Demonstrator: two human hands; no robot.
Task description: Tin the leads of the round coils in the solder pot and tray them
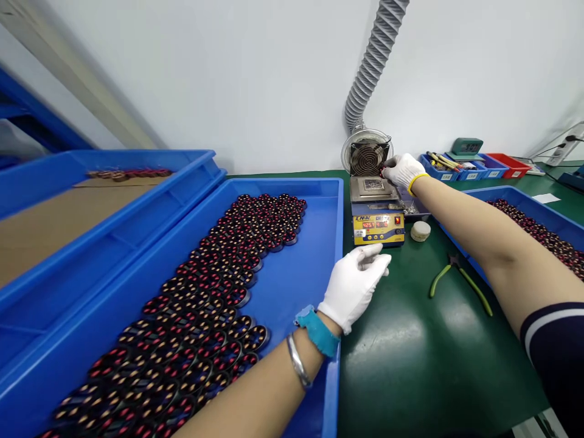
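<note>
**One wound stator (382, 172) being handled at the solder pot (378, 230)**

At about 2 o'clock from the centre of the view, what appears to be the stator is pinched in the fingertips of the gloved right hand (404, 172), beside the rear of the pot, whose display is lit; much of the piece is hidden by the glove. At 4 o'clock the gloved left hand (356, 286) is held loosely curled, thumb and fingers apart, with nothing seen in it. At 8 o'clock, packed rows of stators (205, 304) are gathered along one side of a large blue tray (292, 292). Further pieces (542, 234) are held in a second tray (479, 202) at 3 o'clock. The batch is judged to be partly worked, but which tray holds finished pieces cannot be told. Green-handled cutters (455, 261) are laid on the desk (392, 365), between 3 and 4 o'clock.
</note>
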